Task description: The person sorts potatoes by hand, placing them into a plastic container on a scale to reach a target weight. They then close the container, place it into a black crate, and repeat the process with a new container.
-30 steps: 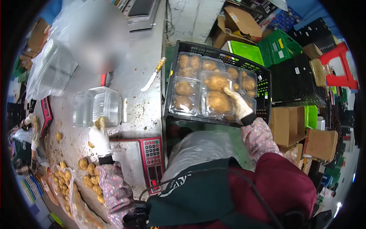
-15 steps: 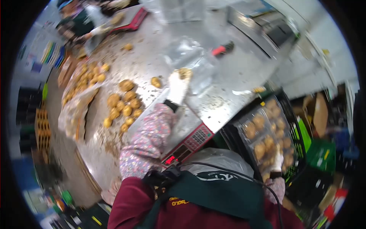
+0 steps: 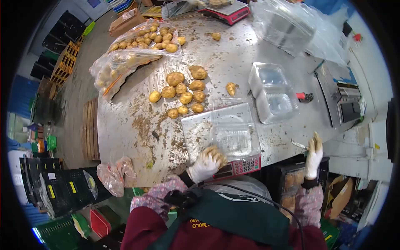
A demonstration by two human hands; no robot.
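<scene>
My left hand [image 3: 207, 163], in a white glove with soiled fingers, is at the front edge of the scale [image 3: 196, 129]. Its fingers are loosely bent, with nothing visible in them. An unfilled clear plastic clamshell container [image 3: 234, 139] lies opened out on the scale's pan, just beyond those fingers. At the table's right front edge, my right hand [image 3: 314, 157], also gloved, has its fingers stretched out. Beside it is a thin pale blade [image 3: 299, 144]; the hand may cover the handle. Several loose potatoes [image 3: 185, 98] lie behind the scale.
A plastic bag of potatoes [image 3: 125, 62] lies open at the back left. Clear containers [image 3: 275, 98] stand right of the scale, near a red-and-black handle [image 3: 304, 97]. A second scale [image 3: 231, 16] is at the back. A dark crate [image 3: 287, 166] holds packs below the right edge.
My view has turned. My left hand has come back from the clear containers, and one now lies on the scale. My right hand has left the crate of packs and is at the table edge.
</scene>
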